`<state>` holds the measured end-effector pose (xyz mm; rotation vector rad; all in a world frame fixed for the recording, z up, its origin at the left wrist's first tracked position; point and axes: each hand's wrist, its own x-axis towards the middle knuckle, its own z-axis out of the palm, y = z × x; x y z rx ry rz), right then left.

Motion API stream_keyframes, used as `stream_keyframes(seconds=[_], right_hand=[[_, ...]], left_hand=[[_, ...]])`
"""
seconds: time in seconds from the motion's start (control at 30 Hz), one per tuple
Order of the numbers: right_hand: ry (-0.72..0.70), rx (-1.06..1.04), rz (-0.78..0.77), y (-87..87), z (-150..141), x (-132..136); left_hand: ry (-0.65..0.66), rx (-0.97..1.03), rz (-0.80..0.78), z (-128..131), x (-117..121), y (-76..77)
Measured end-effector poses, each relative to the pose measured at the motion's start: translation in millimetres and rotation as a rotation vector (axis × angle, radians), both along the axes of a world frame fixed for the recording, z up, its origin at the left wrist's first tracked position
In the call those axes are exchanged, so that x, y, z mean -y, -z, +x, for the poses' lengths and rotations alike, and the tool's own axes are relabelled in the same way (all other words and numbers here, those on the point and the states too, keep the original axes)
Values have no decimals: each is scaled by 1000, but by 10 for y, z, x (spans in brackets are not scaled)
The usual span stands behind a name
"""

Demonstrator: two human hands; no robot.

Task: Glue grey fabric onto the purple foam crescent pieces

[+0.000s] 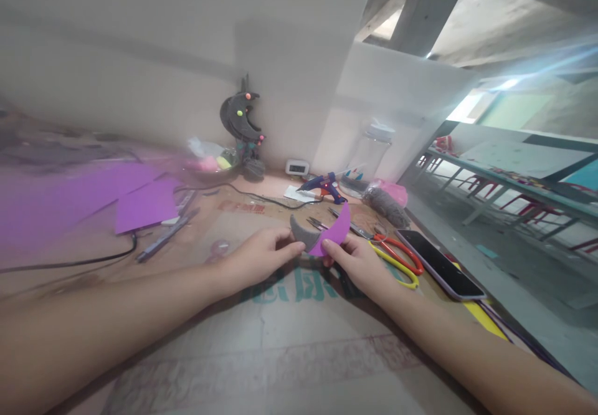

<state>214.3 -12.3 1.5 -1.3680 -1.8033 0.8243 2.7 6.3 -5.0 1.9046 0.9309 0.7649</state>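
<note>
My left hand [261,256] pinches a dark grey crescent piece [304,238] between thumb and fingers. In my right hand [357,262] is a purple crescent piece [337,231], gripped with the thumb on its face. The two pieces meet or overlap at their lower ends; I cannot tell whether they are joined. Both are held just above the cardboard surface [266,334]. Beside my right hand lie scissors with red and yellow handles [397,259]. A blue glue gun [327,186] stands behind the pieces.
A phone [441,262] lies to the right. Purple sheets [144,203] and a grey stick-like tool [163,237] lie at left. At the back are a dark moon-shaped decoration [240,116], a small white digital clock [297,167], a clear jar [371,150] and grey yarn [385,206]. A black cord [247,194] crosses the table.
</note>
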Motion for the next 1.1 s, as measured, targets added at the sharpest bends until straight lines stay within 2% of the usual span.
stream_keyframes(seconds=[0.4, 0.53, 0.63, 0.73, 0.93, 1.1], right_hand=[[11, 15, 22, 6, 13, -2], [0, -36, 19, 2, 12, 0], [-13, -19, 32, 4, 14, 2], [-39, -8, 28, -7, 3, 11], [-65, -33, 43, -32, -4, 3], [-95, 9, 50, -7, -8, 7]], left_hand=[[21, 11, -31, 5, -2, -6], [47, 107, -60, 21, -15, 4], [13, 155, -65, 22, -31, 17], [-27, 122, -77, 15, -32, 28], [-7, -36, -89, -5, 9, -2], [-22, -35, -116, 0, 25, -29]])
